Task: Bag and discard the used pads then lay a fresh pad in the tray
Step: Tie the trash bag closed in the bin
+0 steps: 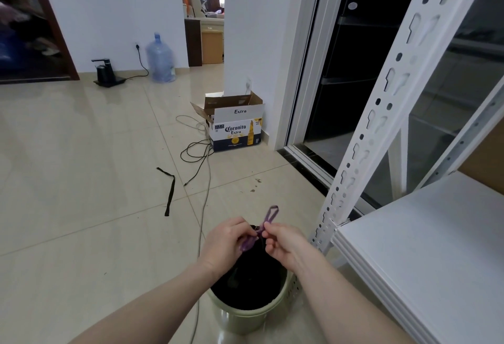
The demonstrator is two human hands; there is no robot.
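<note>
My left hand (227,242) and right hand (283,244) both pinch the purple drawstring (268,217) of the black plastic bin bag (251,278), fingers curled tight, 1 loop sticking up between them. The bag sits in the pale green round bin (245,316) right below, on the cream tiled floor (81,193). White metal shelving (425,248) stands just beside it, and a Coronita cardboard box (236,131) sits farther off.
</note>
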